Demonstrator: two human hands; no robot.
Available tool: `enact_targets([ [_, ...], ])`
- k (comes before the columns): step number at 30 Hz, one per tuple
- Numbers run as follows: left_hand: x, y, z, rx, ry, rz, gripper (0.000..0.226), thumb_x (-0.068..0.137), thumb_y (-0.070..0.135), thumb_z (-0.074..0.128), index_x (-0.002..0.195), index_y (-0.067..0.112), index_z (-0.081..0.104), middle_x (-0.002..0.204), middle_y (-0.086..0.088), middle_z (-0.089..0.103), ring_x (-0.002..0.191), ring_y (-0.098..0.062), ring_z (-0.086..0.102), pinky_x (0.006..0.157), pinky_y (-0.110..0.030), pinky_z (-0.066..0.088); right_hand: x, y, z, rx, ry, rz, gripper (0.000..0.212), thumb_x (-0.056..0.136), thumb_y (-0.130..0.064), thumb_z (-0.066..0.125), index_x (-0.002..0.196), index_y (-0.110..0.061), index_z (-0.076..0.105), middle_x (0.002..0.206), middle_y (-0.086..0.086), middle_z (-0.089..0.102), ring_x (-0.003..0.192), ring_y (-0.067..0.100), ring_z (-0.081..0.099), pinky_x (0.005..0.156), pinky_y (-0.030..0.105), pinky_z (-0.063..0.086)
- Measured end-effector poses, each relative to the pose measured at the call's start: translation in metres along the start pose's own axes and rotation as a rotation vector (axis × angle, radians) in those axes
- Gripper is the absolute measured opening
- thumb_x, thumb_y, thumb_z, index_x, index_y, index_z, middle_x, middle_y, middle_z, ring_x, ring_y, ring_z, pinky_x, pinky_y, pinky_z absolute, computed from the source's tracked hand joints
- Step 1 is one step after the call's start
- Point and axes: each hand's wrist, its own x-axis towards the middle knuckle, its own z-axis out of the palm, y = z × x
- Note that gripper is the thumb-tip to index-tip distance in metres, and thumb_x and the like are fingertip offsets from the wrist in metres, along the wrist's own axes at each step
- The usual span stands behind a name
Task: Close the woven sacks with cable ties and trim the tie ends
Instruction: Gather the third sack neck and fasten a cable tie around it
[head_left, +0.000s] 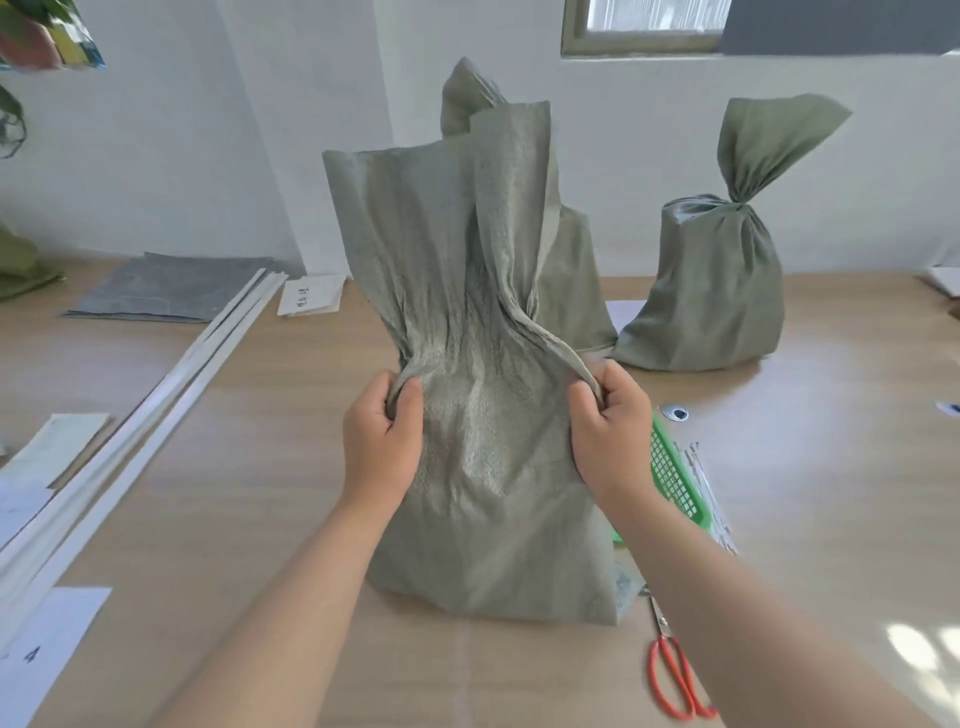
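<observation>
A grey-green woven sack (478, 291) stands upright on the table right in front of me, its top loose and open. My left hand (382, 441) pinches the sack's left edge at the neck. On the opposite side my right hand (608, 426) grips a gathered fold of the same sack. White cable ties (714, 504) lie to the right beside a green mesh basket (672, 478). Red-handled scissors (672, 670) rest near the front right, partly under my forearm. A tied sack (722, 280) stands at the back right.
Another sack (571, 291) stands behind the one I hold. Long white strips (156, 405) run diagonally on the left, with papers (47, 660) and a grey sheet (171, 288) nearby. The wooden table (831, 467) extends to the right.
</observation>
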Motion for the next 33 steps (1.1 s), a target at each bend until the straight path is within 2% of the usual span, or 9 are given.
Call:
enact_targets([
  [9, -0.044, 0.018, 0.018, 0.008, -0.064, -0.063, 0.045, 0.086, 0.029, 0.058, 0.060, 0.009, 0.027, 0.054, 0.008, 0.027, 0.054, -0.014, 0.028, 0.053, -0.033, 0.023, -0.028, 0.014, -0.042, 0.028, -0.015, 0.082, 0.022, 0.081, -0.007, 0.054, 0.068, -0.002, 0.036, 0.061, -0.001, 0.033, 0.055, 0.008, 0.029, 0.050, 0.022, 0.025],
  [12, -0.039, 0.018, 0.018, -0.011, -0.162, -0.081, 0.036, 0.080, 0.029, 0.057, 0.062, -0.001, 0.051, 0.080, 0.009, 0.056, 0.075, -0.017, 0.054, 0.068, -0.039, 0.041, -0.032, 0.017, -0.050, 0.050, -0.058, 0.165, 0.007, 0.082, -0.012, 0.057, 0.082, -0.017, 0.052, 0.060, 0.001, 0.041, 0.052, 0.012, 0.032, 0.049, 0.027, 0.028],
  [14, -0.033, 0.018, 0.013, -0.070, -0.276, -0.090, 0.026, 0.079, 0.023, 0.056, 0.066, 0.001, 0.060, 0.096, 0.013, 0.063, 0.085, -0.015, 0.059, 0.073, -0.036, 0.041, -0.031, 0.017, -0.055, 0.012, -0.096, 0.170, 0.019, 0.079, -0.019, 0.058, 0.094, -0.032, 0.057, 0.061, -0.003, 0.044, 0.053, 0.011, 0.036, 0.053, 0.027, 0.033],
  [18, -0.020, 0.023, 0.004, -0.314, -0.425, -0.226, 0.030, 0.071, 0.026, 0.063, 0.090, 0.009, 0.048, 0.084, 0.000, 0.055, 0.076, -0.016, 0.050, 0.072, -0.035, 0.038, -0.018, 0.008, -0.054, -0.135, -0.192, 0.117, 0.050, 0.079, -0.043, 0.067, 0.127, -0.041, 0.053, 0.102, -0.017, 0.053, 0.098, 0.004, 0.052, 0.086, 0.023, 0.044],
  [21, -0.012, 0.030, 0.009, -0.336, -0.518, -0.239, 0.062, 0.069, 0.035, 0.074, 0.122, 0.025, 0.044, 0.109, 0.005, 0.073, 0.102, -0.008, 0.068, 0.085, -0.027, 0.049, 0.005, -0.007, -0.047, -0.198, -0.356, 0.136, 0.070, 0.079, -0.051, 0.071, 0.142, -0.042, 0.042, 0.128, -0.020, 0.051, 0.123, -0.004, 0.044, 0.097, 0.020, 0.036],
  [24, -0.005, 0.041, 0.018, -0.177, -0.574, -0.218, 0.076, 0.070, 0.042, 0.081, 0.135, 0.038, 0.042, 0.117, 0.009, 0.073, 0.108, -0.008, 0.069, 0.091, -0.034, 0.055, 0.027, -0.030, -0.039, -0.130, -0.470, 0.180, 0.045, 0.079, -0.040, 0.076, 0.122, -0.034, 0.062, 0.118, -0.016, 0.067, 0.115, -0.001, 0.057, 0.098, 0.030, 0.044],
  [26, 0.001, 0.045, 0.027, -0.074, -0.564, -0.195, 0.078, 0.060, 0.054, 0.086, 0.129, 0.044, 0.050, 0.122, 0.015, 0.069, 0.112, -0.004, 0.066, 0.097, -0.038, 0.055, 0.036, -0.038, -0.037, 0.010, -0.514, 0.251, 0.027, 0.079, -0.026, 0.077, 0.105, -0.024, 0.071, 0.105, -0.005, 0.075, 0.103, 0.013, 0.070, 0.094, 0.044, 0.055],
  [29, 0.001, 0.056, 0.050, 0.057, -0.536, -0.116, 0.076, 0.047, 0.068, 0.090, 0.113, 0.058, 0.054, 0.127, 0.012, 0.063, 0.121, -0.009, 0.061, 0.102, -0.041, 0.052, 0.043, -0.041, -0.035, 0.237, -0.560, 0.350, 0.018, 0.086, -0.007, 0.070, 0.104, -0.006, 0.071, 0.101, 0.012, 0.076, 0.096, 0.029, 0.073, 0.089, 0.050, 0.058],
  [33, -0.004, 0.060, 0.079, 0.034, -0.510, -0.097, 0.092, 0.047, 0.036, 0.101, 0.128, 0.030, 0.058, 0.116, 0.010, 0.073, 0.112, -0.006, 0.068, 0.093, -0.031, 0.055, 0.041, -0.035, -0.033, 0.458, -0.622, 0.462, 0.025, 0.091, 0.003, 0.060, 0.115, -0.001, 0.068, 0.111, 0.017, 0.074, 0.105, 0.030, 0.071, 0.093, 0.042, 0.057],
])
